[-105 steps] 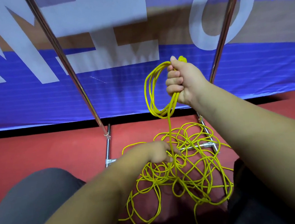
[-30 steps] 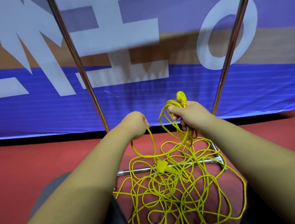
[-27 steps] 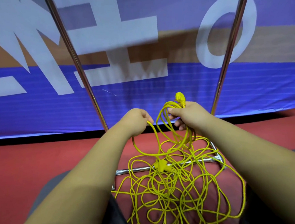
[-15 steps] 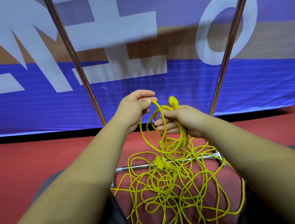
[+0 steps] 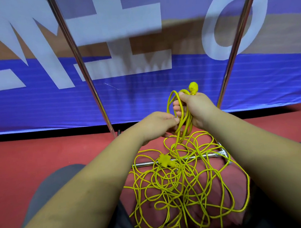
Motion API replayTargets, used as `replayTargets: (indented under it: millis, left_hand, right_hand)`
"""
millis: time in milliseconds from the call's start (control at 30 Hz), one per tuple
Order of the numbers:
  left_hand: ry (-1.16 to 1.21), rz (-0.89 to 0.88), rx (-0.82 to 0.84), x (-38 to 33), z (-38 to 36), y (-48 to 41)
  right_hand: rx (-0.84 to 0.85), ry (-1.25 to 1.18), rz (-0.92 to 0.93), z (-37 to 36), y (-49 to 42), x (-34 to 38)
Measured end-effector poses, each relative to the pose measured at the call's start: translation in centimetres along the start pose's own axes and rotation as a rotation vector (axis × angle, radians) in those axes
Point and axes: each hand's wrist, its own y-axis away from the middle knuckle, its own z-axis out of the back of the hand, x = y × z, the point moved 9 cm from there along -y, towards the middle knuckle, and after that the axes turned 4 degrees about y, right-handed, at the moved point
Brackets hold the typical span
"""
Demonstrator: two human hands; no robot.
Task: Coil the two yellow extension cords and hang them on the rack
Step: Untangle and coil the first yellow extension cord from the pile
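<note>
A tangle of thin yellow extension cord [image 5: 184, 186] lies spread on the red floor between my knees, over the rack's low crossbar [image 5: 146, 164]. A yellow plug [image 5: 165, 161] rests on that bar. My right hand [image 5: 195, 108] is closed around a small coil of loops [image 5: 182, 118], with a second yellow plug end [image 5: 193, 88] sticking up above its thumb. My left hand [image 5: 156, 125] sits just left of the coil, fingers pinching a strand that runs down into the pile. Whether the pile is one cord or two cannot be told.
The rack's two chrome uprights, left [image 5: 81, 65] and right [image 5: 234, 44], rise on either side of my hands. Behind them hangs a blue, tan and purple banner [image 5: 144, 89] with large white letters. My dark-trousered knees [image 5: 53, 190] flank the pile.
My left hand has dropped from beside the top of the coil to its lower left and gripped a strand. My right hand keeps the coil, which now holds another loop.
</note>
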Motion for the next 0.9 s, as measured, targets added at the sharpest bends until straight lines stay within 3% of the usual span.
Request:
replayTargets:
  millis: [233,400,667,900]
  left_hand:
    - [0.0,-0.085,-0.032,-1.0,-0.1,0.3]
    - [0.206,-0.037,-0.213,-0.5,1.5,-0.2]
    - [0.582,0.152,-0.451,2.4,4.0,-0.4]
    - [0.378,0.187,-0.424,1.9,4.3,-0.3]
  right_hand:
    - [-0.01,0.006,0.059,0.3,-0.4,0.4]
    - [-0.028,0.136,0.073,0.7,-0.5,0.3]
    - [0.22,0.351,-0.008,-1.8,0.6,-2.4]
    - [0.23,0.293,-0.045,-2.7,0.6,-3.6]
